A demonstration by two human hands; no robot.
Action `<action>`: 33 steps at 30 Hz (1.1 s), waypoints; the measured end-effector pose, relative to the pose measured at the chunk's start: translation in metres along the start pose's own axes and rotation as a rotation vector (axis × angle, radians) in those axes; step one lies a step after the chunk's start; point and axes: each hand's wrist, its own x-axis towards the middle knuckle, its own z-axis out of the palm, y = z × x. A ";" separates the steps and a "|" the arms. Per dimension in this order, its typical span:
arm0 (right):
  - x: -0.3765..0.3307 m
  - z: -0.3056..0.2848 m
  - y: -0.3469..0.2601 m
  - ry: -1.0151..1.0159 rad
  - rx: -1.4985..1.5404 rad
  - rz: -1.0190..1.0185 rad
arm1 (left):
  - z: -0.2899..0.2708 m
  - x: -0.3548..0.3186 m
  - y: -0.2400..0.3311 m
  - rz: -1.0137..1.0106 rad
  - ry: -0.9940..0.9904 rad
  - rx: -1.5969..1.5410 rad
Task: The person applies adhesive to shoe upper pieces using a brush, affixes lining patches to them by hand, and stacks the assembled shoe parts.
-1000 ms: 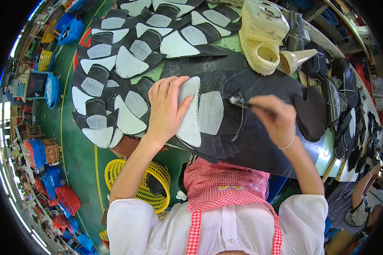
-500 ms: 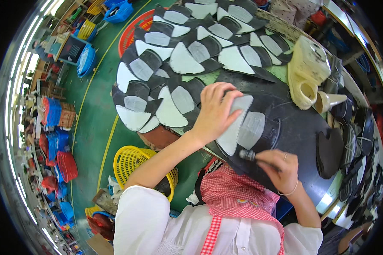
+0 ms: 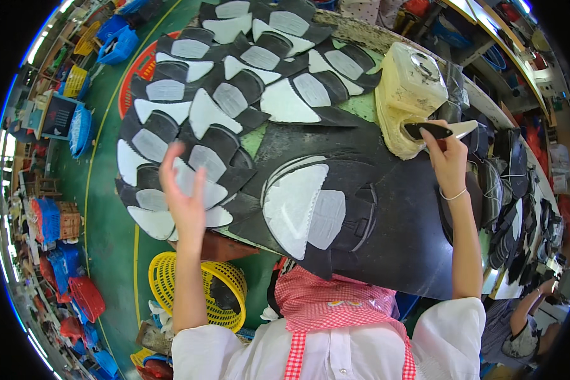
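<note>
Spread black-and-white pieces (image 3: 210, 161): left; your wide-fingered left hand (image 3: 187, 201) could nudge them.
Layered black-and-white stack (image 3: 291, 206): centre; bumping could skew it.
Cream plastic pot (image 3: 411, 82): far right; your right hand (image 3: 448, 158), gripping a flat black handle (image 3: 417, 130), could knock it.

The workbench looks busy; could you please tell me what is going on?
The person's right hand holds a dark tool at the mouth of a cream container. The open left hand is over overlapping black-and-white pieces; whether it touches them is unclear. A stack of similar pieces lies on the black sheet, with neither hand on it.
</note>
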 end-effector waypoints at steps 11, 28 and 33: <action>-0.045 0.046 -0.062 -0.124 0.273 0.066 | 0.066 -0.035 0.073 0.397 -0.507 0.188; -0.113 0.020 -0.059 -0.138 0.182 -0.501 | 0.071 -0.039 0.070 0.388 -0.378 0.206; -0.145 0.018 -0.068 -0.380 0.272 -0.618 | 0.074 -0.037 0.074 0.411 -0.381 0.191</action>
